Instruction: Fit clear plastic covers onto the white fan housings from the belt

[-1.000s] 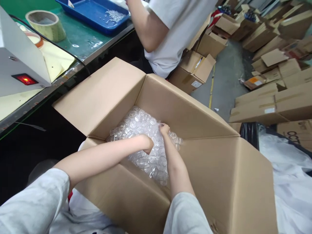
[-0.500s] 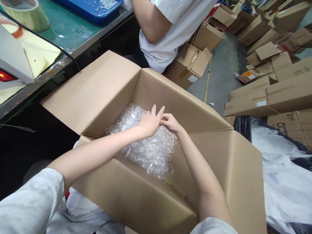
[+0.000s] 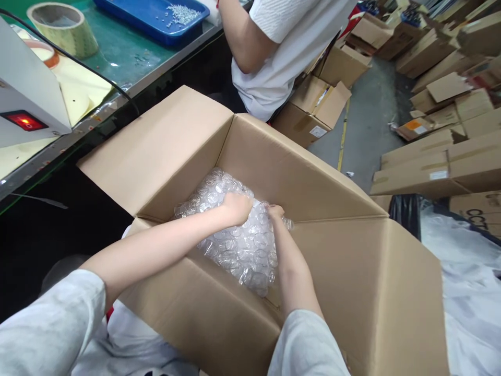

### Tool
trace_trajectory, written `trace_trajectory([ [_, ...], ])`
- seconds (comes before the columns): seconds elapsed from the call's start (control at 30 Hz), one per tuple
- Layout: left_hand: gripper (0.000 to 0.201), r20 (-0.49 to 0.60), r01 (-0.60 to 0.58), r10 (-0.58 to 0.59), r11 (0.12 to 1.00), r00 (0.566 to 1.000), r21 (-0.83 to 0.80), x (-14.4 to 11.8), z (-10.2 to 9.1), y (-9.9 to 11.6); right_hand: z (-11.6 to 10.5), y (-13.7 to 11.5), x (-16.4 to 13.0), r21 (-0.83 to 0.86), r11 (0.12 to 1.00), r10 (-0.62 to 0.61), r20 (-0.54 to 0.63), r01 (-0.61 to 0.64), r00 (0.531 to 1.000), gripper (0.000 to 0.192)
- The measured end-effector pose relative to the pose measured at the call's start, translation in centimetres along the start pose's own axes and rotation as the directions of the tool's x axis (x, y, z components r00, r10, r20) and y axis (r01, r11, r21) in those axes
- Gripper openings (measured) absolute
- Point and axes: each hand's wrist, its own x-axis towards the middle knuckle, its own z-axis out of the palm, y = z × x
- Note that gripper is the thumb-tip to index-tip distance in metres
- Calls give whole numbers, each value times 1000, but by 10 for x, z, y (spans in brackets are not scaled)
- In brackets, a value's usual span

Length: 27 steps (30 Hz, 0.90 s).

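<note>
Head view: a large open cardboard box [image 3: 250, 235] is seen from above, and everything is placed from it. Inside it, against the far wall, a clear bag of small transparent round pieces [image 3: 235, 235] is lying. The left hand [image 3: 237, 208] is curled down onto the top of the bag, fingers closed into the plastic. The right hand [image 3: 276, 212] is pressed in just beside it, fingers bent onto the same bag; how firmly the film is gripped by it cannot be told. The two hands are nearly touching over the bag's upper end. Left of the box, a green table [image 3: 129, 57] is seen, carrying a white machine [image 3: 27, 99] with a lit red switch, a tape roll [image 3: 62, 28] and a blue tray [image 3: 152, 18]. Beyond the box, another person in a white shirt [image 3: 289, 47] is seated. To the right of the box, flattened cartons [image 3: 430, 162] are stacked on the floor.
</note>
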Motion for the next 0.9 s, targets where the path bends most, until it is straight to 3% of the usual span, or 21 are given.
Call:
trace_trajectory([
  [0.13,34,45,21,-21,1000,999,5,3,0,0,0,-6,1,23,996,-91,11,91,996,24],
  [0.23,31,56,43,-43,999,998,-4,2,-3,0,-9,-18,-2,94,970,-232,105,222,967,26],
  [0.4,54,-51,34,-37,998,998,-59,-5,-10,1,-25,-38,-22,242,907,-415,387,344,823,35],
  [0.5,44,-126,-11,1,997,992,-77,-6,-13,-1,-24,-46,-32,268,905,-422,469,331,775,39],
  [0.57,33,-160,-14,2,997,987,-71,-6,-14,-3,-18,-49,-33,248,916,-398,461,315,793,37],
  [0.73,27,-195,15,-22,999,980,-39,-5,-13,-5,4,-35,-33,68,964,-265,334,257,904,29],
  [0.9,30,-158,-10,2,999,987,-48,-5,-11,-6,12,-20,-39,-70,964,-226,284,255,932,26],
])
